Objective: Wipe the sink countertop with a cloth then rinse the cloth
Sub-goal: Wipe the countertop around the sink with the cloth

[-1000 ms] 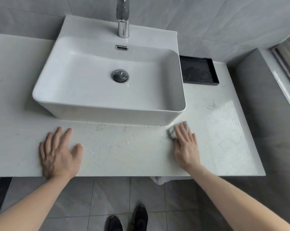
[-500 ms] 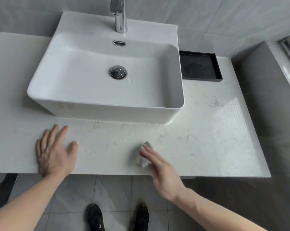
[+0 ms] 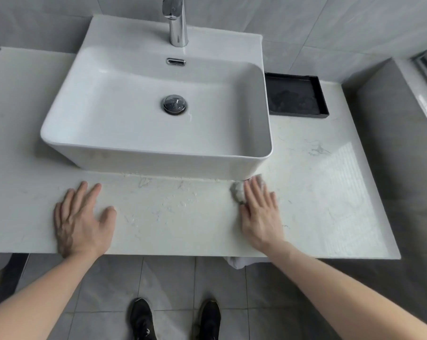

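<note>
One cloth [image 3: 237,193] under flat right hand [image 3: 261,217] | flat left hand [image 3: 81,222] on countertop [image 3: 183,231] | one sink [image 3: 158,163]

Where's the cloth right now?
Head view, right side: the cloth lies on the countertop, pressed under the flat right hand, at the front right corner of the sink basin.

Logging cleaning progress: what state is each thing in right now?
Cloth: crumpled, pressed onto the countertop by the right hand.
Right hand: fingers straight, flat on cloth.
Left hand: flat on countertop, holding nothing.
Countertop: water droplets along front strip.
Faucet: no water running.
Basin: not filled.
</note>
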Demonstrator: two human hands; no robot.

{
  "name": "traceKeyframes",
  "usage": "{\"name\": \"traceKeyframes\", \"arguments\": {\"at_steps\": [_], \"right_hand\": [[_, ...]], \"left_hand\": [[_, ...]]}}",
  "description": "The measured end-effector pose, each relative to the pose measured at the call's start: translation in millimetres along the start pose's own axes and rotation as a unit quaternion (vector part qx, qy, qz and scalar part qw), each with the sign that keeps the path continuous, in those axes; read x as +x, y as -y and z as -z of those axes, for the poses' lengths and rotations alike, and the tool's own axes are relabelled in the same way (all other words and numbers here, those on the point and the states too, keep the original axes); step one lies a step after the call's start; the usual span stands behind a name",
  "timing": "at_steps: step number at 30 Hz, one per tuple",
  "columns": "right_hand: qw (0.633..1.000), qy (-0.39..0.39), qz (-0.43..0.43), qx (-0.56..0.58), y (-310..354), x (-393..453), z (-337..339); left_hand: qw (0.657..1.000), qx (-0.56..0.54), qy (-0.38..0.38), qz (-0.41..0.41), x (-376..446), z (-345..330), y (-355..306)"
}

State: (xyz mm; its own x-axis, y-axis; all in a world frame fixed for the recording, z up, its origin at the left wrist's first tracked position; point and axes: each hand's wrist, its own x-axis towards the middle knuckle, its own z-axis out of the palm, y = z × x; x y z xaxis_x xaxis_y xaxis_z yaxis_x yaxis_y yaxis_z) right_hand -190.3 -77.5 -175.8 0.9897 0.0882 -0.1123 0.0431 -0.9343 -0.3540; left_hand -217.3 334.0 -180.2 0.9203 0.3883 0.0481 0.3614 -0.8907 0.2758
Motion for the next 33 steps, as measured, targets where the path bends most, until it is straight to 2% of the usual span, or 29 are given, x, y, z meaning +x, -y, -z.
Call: {"name": "traceKeyframes", "arguments": {"at_steps": [5, 8, 11, 14, 16, 19, 22, 26, 29, 33], "right_hand": [[0.987, 0.058, 0.15, 0.012, 84, -65, -29], [0.977, 0.083, 0.186, 0.059, 111, -84, -40], [0.973, 0.084, 0.136, 0.167, 110, -81, -31], [0.96, 0.018, 0.023, 0.28, 86, -72, -8], [0.952, -0.038, -0.035, 0.303, 58, -59, 12], [0.962, -0.105, -0.097, 0.232, 7, -30, 34], [0.979, -0.092, -0.141, 0.117, -26, -9, 28], [0.979, -0.082, -0.183, 0.037, 10, -12, -4], [0.988, -0.071, -0.13, 0.049, 74, -21, -25], [0.998, -0.02, 0.012, 0.051, 167, -43, -62]], "left_hand": [[1.0, 0.009, 0.005, 0.004, -1, 1, 0], [1.0, 0.009, 0.005, 0.005, -1, 1, 1], [1.0, 0.004, 0.002, 0.004, -1, 1, 0], [1.0, 0.006, 0.004, 0.003, -1, 1, 0], [1.0, 0.012, 0.007, 0.005, -1, 2, 0], [1.0, 0.015, 0.009, 0.006, 0, 3, -1], [1.0, 0.015, 0.011, 0.006, -1, 4, -1], [1.0, 0.01, 0.011, 0.007, -1, 4, -3], [1.0, 0.011, 0.01, 0.004, -1, 4, -3], [1.0, 0.005, 0.004, 0.004, 0, 5, -3]]}}
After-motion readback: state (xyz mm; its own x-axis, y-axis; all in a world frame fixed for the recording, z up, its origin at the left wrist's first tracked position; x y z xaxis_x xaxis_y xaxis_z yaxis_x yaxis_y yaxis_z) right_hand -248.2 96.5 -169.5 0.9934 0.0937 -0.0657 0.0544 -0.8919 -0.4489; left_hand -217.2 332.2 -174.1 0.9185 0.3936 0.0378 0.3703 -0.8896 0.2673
